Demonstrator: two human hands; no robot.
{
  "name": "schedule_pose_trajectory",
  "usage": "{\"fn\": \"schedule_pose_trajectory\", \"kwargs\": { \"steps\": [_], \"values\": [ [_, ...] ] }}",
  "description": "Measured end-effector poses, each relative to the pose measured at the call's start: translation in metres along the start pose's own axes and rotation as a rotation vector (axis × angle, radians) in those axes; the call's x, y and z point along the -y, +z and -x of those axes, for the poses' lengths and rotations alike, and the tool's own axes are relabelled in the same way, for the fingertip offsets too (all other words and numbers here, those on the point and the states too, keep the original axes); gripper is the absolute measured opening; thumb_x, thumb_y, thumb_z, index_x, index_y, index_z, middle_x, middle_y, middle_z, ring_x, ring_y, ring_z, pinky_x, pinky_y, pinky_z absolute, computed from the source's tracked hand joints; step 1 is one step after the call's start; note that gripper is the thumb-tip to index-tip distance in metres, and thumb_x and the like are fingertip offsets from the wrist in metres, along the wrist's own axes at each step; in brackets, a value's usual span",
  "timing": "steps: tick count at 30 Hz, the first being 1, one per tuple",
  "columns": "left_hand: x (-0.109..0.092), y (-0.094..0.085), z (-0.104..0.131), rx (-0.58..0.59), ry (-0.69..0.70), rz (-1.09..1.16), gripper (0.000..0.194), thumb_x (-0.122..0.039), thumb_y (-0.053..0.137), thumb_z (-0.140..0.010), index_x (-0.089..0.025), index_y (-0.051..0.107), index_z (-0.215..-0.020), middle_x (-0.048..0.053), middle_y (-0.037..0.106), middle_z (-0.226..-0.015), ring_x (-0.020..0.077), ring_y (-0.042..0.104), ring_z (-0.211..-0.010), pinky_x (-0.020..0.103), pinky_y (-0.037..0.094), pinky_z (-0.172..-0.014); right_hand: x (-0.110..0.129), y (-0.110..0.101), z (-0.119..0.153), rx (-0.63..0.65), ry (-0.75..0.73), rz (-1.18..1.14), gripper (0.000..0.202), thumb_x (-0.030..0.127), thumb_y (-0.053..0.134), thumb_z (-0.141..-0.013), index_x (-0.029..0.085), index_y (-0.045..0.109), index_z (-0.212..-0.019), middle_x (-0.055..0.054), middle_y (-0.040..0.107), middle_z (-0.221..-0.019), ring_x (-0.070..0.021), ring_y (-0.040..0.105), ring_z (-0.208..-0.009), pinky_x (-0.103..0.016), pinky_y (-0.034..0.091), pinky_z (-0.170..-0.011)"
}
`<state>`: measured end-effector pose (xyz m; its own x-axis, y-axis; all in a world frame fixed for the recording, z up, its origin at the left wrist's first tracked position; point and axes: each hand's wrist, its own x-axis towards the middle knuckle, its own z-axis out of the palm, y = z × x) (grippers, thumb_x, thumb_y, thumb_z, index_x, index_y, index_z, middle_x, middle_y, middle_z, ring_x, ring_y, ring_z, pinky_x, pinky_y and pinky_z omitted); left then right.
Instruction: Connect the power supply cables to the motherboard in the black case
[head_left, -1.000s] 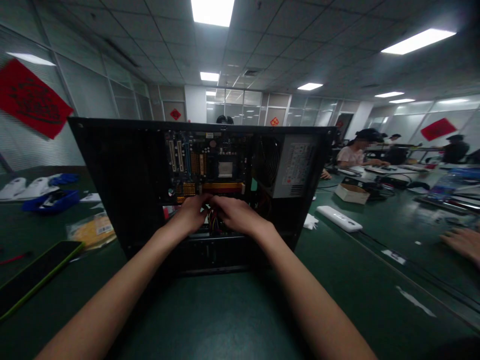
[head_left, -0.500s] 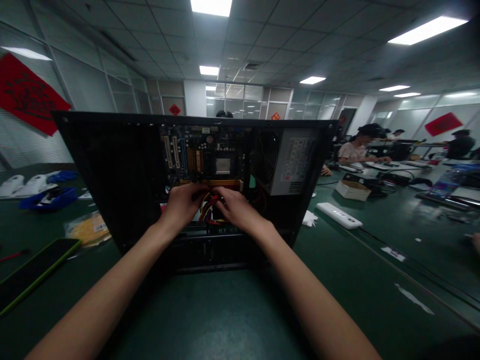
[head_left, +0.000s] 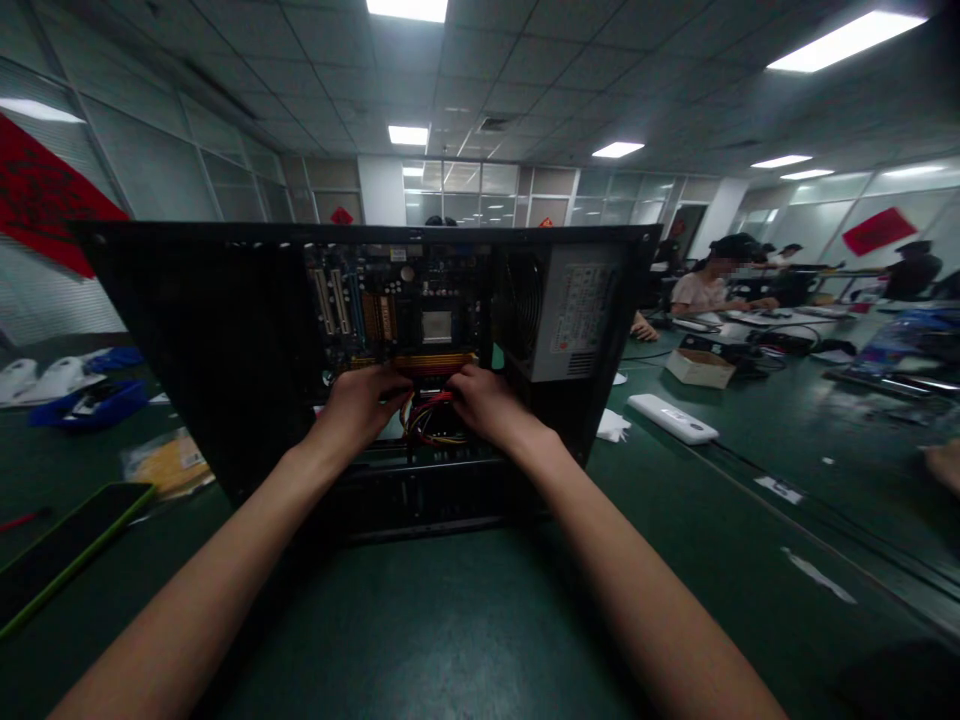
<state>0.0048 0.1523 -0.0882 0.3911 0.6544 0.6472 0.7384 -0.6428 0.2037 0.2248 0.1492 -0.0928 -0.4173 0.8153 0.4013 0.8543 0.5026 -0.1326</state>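
A black computer case [head_left: 202, 330] stands open in front of me. Inside it are a motherboard [head_left: 405, 312] and, at the upper right, a silver power supply [head_left: 577, 315]. Both my hands reach into the lower middle of the case, below the memory slots [head_left: 420, 361]. My left hand [head_left: 358, 402] is closed, its fingers pinched at the left end of a bundle of red, yellow and black cables [head_left: 433, 420]. My right hand [head_left: 491, 402] is closed on the right end of the same bundle. The fingertips are partly hidden in shadow.
On the green table [head_left: 465, 620] lie a phone [head_left: 71, 545], a yellow packet [head_left: 171, 465] and a blue tray [head_left: 90, 405] at left. A white power strip [head_left: 673, 418] and a small box [head_left: 700, 368] lie at right. A person [head_left: 716, 280] sits further back.
My hands have moved apart, the right one shifting right. The cables between them are spread wider. The whole view has shifted slightly, so the case appears a little further left.
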Motion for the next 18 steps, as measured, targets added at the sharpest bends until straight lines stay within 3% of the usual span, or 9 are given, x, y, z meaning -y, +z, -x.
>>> {"fn": "schedule_pose_trajectory", "kwargs": {
  "steps": [5, 11, 18],
  "values": [
    [-0.003, 0.004, 0.0, 0.121, 0.031, -0.061, 0.019, -0.018, 0.065, -0.088, -0.019, 0.077, -0.103, 0.008, 0.077, -0.104, 0.0241, 0.072, -0.099, 0.034, 0.054, -0.09, -0.007, -0.005, 0.003, 0.14, 0.01, 0.106, 0.029, 0.015, 0.052, -0.095, 0.014, 0.073, -0.114, -0.015, 0.066, -0.118, -0.0243, 0.063, -0.109, -0.03, 0.047, -0.09],
    [-0.007, 0.015, -0.019, 0.315, -0.021, -0.206, 0.022, -0.018, 0.064, -0.086, -0.02, 0.078, -0.104, 0.009, 0.078, -0.104, 0.0273, 0.072, -0.1, 0.034, 0.053, -0.088, 0.006, -0.007, 0.002, 0.135, -0.01, 0.112, 0.03, 0.017, 0.05, -0.097, 0.014, 0.072, -0.116, -0.016, 0.066, -0.118, -0.0239, 0.067, -0.104, -0.029, 0.048, -0.084],
    [0.0, 0.02, -0.029, 0.324, -0.001, -0.295, 0.021, -0.019, 0.059, -0.088, -0.022, 0.079, -0.092, 0.008, 0.079, -0.096, 0.0243, 0.074, -0.088, 0.031, 0.053, -0.078, 0.007, -0.01, -0.003, 0.13, 0.007, 0.127, 0.027, 0.016, 0.052, -0.095, 0.015, 0.071, -0.113, -0.015, 0.066, -0.118, -0.0245, 0.066, -0.107, -0.03, 0.049, -0.086]
  ]
}}
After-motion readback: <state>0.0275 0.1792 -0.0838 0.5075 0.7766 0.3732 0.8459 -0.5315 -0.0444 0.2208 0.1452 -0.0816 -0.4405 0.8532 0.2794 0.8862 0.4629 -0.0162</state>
